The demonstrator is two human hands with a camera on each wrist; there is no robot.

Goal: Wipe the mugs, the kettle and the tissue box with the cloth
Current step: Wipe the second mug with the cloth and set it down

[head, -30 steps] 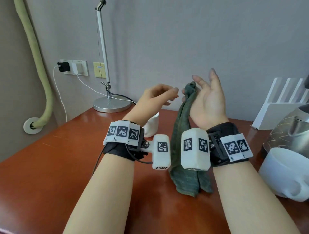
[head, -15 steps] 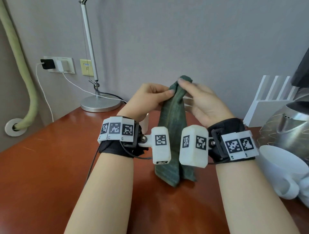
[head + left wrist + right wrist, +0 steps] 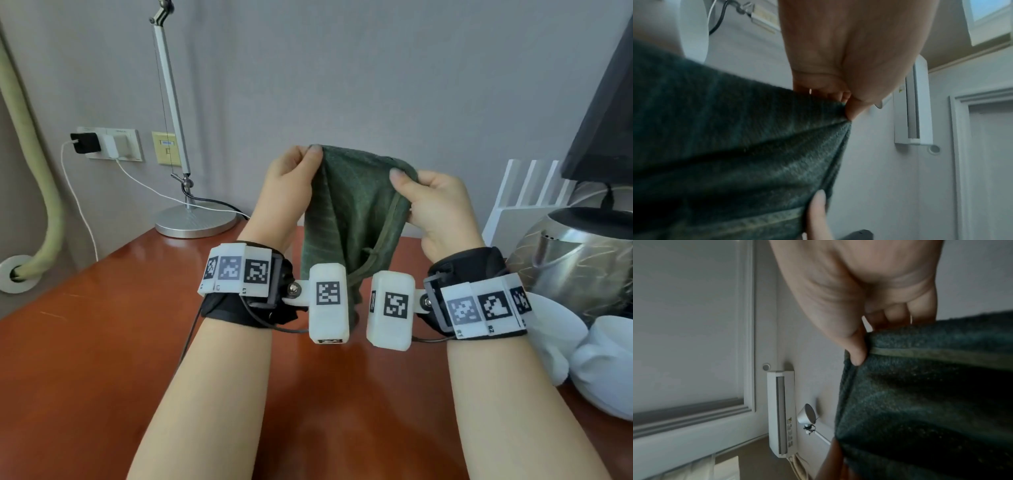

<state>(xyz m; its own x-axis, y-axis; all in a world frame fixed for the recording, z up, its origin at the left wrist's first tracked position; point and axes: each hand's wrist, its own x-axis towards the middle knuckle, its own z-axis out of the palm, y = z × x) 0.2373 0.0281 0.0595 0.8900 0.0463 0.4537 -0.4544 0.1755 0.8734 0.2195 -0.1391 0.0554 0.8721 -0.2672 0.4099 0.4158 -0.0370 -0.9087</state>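
- Two hands hold one green cloth (image 3: 352, 212) up above the tabletop (image 3: 85, 342), its lower end hanging between the wrists.
- Left hand (image 3: 291, 192) pinches the cloth's upper left edge; the left wrist view shows thumb against fingers (image 3: 840, 95).
- Right hand (image 3: 435, 209) pinches the upper right edge.
- Wrist tags read "R1" and "R2"; other writing is too small to read.
- Kettle (image 3: 575, 260) and white mugs (image 3: 606, 366) show at the right, in the head view only.

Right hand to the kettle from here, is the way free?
Probably yes. The kettle stands just right of the right hand with nothing between, but that hand pinches the cloth, shared with the left hand.
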